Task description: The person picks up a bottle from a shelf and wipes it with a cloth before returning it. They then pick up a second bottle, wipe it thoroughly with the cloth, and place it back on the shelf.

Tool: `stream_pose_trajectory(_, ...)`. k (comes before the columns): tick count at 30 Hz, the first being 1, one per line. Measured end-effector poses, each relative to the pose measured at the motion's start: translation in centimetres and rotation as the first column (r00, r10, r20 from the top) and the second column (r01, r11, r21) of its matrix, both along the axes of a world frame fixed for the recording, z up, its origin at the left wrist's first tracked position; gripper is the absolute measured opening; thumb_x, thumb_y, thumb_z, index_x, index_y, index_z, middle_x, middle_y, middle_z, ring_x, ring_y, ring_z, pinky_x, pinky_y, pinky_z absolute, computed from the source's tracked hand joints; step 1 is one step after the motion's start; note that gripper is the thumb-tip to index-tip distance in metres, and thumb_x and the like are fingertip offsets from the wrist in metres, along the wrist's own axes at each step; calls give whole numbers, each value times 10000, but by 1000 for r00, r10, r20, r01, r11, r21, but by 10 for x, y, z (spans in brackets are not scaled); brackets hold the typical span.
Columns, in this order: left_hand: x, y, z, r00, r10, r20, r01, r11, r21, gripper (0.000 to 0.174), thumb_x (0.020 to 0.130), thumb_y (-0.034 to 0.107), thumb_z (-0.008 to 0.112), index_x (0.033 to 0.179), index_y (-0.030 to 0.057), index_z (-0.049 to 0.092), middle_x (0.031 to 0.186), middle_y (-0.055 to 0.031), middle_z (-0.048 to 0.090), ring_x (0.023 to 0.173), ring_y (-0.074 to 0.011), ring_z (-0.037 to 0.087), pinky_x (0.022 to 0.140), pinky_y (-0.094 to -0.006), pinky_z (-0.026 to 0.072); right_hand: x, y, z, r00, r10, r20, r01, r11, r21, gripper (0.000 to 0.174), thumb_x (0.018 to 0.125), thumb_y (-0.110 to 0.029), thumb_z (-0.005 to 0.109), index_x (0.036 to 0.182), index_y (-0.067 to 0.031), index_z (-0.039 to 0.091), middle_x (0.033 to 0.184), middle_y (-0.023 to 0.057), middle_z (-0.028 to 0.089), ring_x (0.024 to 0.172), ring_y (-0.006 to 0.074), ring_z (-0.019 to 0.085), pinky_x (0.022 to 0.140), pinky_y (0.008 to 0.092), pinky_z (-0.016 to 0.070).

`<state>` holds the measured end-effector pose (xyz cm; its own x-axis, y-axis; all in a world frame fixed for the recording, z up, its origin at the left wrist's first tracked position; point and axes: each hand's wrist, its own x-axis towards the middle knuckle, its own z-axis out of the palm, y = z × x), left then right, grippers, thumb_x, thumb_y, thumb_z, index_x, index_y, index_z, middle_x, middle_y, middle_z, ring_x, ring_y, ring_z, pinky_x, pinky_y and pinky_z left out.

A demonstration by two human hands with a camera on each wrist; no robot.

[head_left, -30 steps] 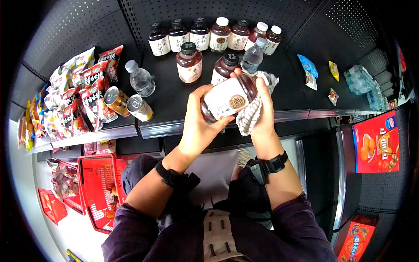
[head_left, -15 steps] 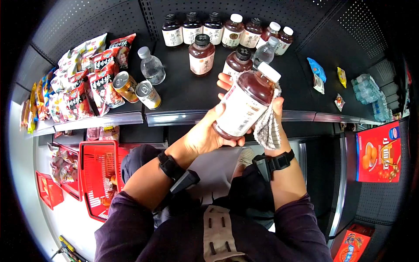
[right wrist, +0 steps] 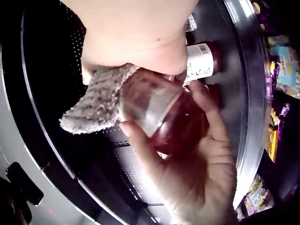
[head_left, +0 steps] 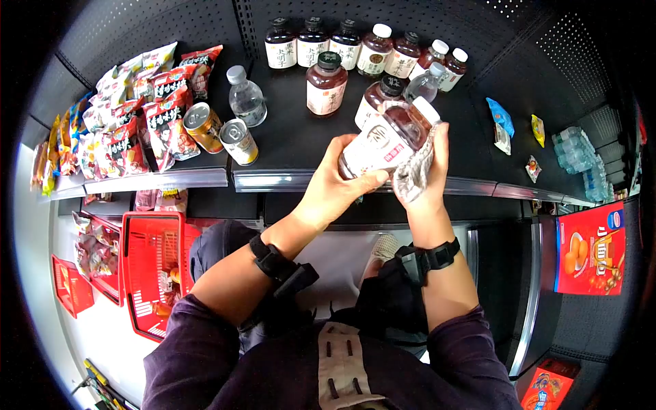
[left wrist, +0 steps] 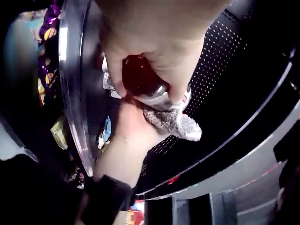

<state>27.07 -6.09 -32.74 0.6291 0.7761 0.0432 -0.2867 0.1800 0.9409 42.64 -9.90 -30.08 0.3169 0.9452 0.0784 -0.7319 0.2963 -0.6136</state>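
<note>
A bottle of dark red drink (head_left: 383, 147) with a white label and white cap is held tilted over the shelf's front edge, cap toward the upper right. My left hand (head_left: 326, 196) grips it around the base, thumb across the label. With my right hand (head_left: 430, 181) I hold a grey striped cloth (head_left: 412, 176) against the bottle's side near the cap. In the right wrist view the cloth (right wrist: 96, 101) hangs out past my right palm, and my left hand (right wrist: 192, 183) cups the bottle's base (right wrist: 187, 124). The right fingers are mostly hidden behind bottle and cloth.
Behind stand a black-capped bottle (head_left: 326, 85), another dark-capped bottle (head_left: 372, 102), a clear water bottle (head_left: 247, 101) and a back row of several drink bottles. Two cans (head_left: 239, 141) and snack bags (head_left: 167, 126) are left. Red baskets (head_left: 126, 273) sit on the floor.
The bottle has been turned in my hands: the barcode side has given way to a round emblem and red print. The cap, hidden a second ago, now shows at the upper right.
</note>
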Motion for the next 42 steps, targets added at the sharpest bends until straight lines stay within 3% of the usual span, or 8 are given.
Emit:
stream_pose_trajectory(7, 5, -12, -8, 912, 358, -199, -87, 645, 759, 863, 772, 56, 818, 1465, 23, 304, 1369, -256, 341, 1313, -405, 393, 1011, -434, 475, 19, 4, -10, 971, -166, -170, 137, 976, -168, 651, 976, -633, 451, 1178, -45, 643, 1145, 120, 699, 1057, 278, 668, 960, 432, 509)
stream_pose_trajectory(17, 8, -16, 2, 968, -248, -35, 250, 958, 139, 956, 820, 82, 811, 1538, 32, 182, 1432, -238, 434, 1362, -268, 440, 1100, -387, 386, 29, 7, -9, 999, -11, 45, 16, 993, -115, 540, 1012, -505, 488, 1180, -7, 613, 1038, 140, 717, 861, 217, 726, 758, 347, 615)
stream_pose_trajectory(23, 13, -11, -17, 918, 355, -176, -96, 631, 770, 1099, 716, 113, 883, 1525, -43, 156, 1443, -265, 407, 1348, -372, 443, 1114, -422, 389, -6, -1, -22, 909, -156, 385, 195, 979, -63, 531, 983, -403, 613, 1336, -25, 493, 1200, 100, 630, 1054, 173, 639, 907, 316, 533)
stream_pose_trajectory(27, 10, -5, -17, 889, 433, -150, -143, 572, 807, 1070, 724, 27, 819, 1535, -36, 124, 1472, -290, 336, 1398, -428, 351, 1140, -458, 353, -27, 2, -28, 776, -217, 592, 263, 965, 9, 629, 909, -273, 734, 1394, -27, 417, 1310, 99, 561, 1174, 182, 568, 988, 335, 477)
stream_pose_trajectory(34, 0, -5, -3, 984, -177, 34, 161, 949, 270, 850, 935, 31, 630, 1593, 78, 95, 1601, -135, 244, 1470, -288, 292, 1185, -413, 285, 10, 9, -21, 999, 13, 45, -10, 997, -72, 528, 956, -385, 643, 1320, -18, 539, 1130, 117, 688, 985, 216, 694, 870, 372, 572)
stream_pose_trajectory(36, 6, -9, 5, 893, -220, 392, 253, 967, -34, 662, 1030, 213, 539, 1578, 79, 193, 1556, -118, 346, 1424, -251, 379, 1159, -430, 351, 17, 9, -19, 991, 135, 10, -136, 990, 40, 618, 966, -490, 577, 1329, 8, 526, 1164, 166, 681, 1006, 265, 699, 869, 399, 584)
stream_pose_trajectory(39, 1, -5, -1, 886, -261, 382, 413, 818, -399, 644, 1036, 268, 537, 1566, 78, 226, 1513, -111, 418, 1365, -249, 460, 1124, -449, 406, 15, 7, -20, 968, 248, 24, -248, 969, 17, 689, 948, -521, 589, 1357, 25, 496, 1228, 183, 656, 1063, 279, 682, 935, 395, 560)
stream_pose_trajectory(42, -3, -6, 4, 883, -280, 378, 405, 860, -309, 655, 1030, 313, 571, 1549, 63, 260, 1448, -85, 487, 1322, -218, 507, 1073, -430, 461, 14, -3, -17, 942, 265, 204, -258, 964, -60, 631, 949, -407, 650, 1393, 7, 476, 1253, 136, 632, 1118, 225, 639, 972, 372, 516)
